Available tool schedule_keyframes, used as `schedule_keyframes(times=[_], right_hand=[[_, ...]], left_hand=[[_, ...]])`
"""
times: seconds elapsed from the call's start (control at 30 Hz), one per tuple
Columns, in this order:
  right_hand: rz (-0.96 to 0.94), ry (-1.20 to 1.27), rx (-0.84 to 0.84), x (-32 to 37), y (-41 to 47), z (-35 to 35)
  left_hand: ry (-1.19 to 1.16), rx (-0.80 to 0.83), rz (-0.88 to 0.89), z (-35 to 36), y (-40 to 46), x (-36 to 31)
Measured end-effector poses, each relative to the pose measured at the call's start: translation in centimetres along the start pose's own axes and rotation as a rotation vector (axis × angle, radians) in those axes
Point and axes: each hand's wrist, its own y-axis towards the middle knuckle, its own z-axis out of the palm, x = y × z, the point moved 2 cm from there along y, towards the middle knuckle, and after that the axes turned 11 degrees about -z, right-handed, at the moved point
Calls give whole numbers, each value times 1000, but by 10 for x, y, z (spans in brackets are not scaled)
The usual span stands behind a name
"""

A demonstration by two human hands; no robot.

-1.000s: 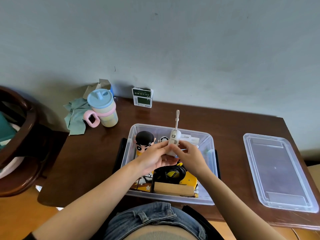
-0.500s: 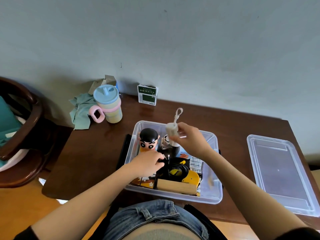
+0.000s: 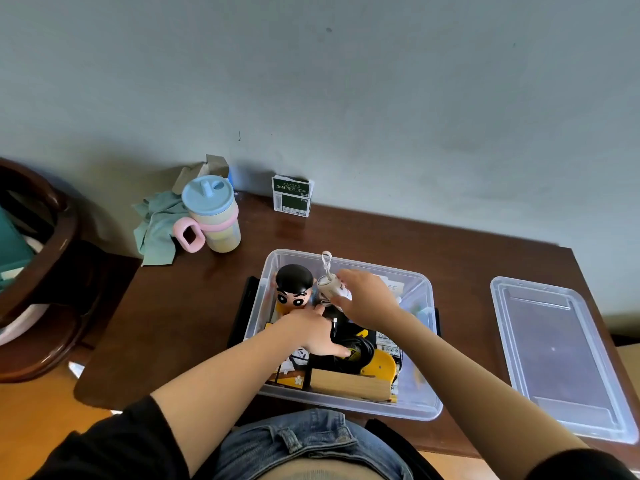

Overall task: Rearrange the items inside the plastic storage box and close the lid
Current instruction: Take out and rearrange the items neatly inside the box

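A clear plastic storage box stands open on the dark wooden table in front of me. Inside it are a cartoon boy figure at the back left, a black coiled cable, a yellow tape measure and a wooden block. My right hand holds a small white gadget with a loop strap just above the box's middle. My left hand reaches down among the black cable, fingers on it; whether it grips anything is hidden. The clear lid lies flat on the table to the right.
A pastel cup with a pink handle and a green cloth sit at the table's back left. A small green-and-white carton stands against the wall. A dark wooden chair is to the left of the table.
My hands separated: the right kept the white gadget and lowered it toward the box's back, while the left went down onto the black cable. The camera shifted slightly.
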Motion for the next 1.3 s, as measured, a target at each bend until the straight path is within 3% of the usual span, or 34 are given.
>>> schedule_keyframes(times=[0.27, 0.43, 0.57, 0.87, 1.03, 1.3], right_hand=[[9, -174, 75, 7, 12, 12], [-168, -145, 30, 13, 10, 17], [-346, -206, 130, 6, 2, 28], [-141, -506, 328, 11, 15, 42], [-72, -538, 399, 20, 22, 56], [-105, -658, 490, 16, 29, 69]], left_hand=[[-136, 13, 4, 8, 4, 1], [-85, 63, -22, 6, -1, -2], [-22, 80, 25, 4, -8, -4], [-67, 180, 86, 2, -4, 1], [-87, 211, 103, -1, -10, 4], [-129, 226, 125, -1, -13, 6]])
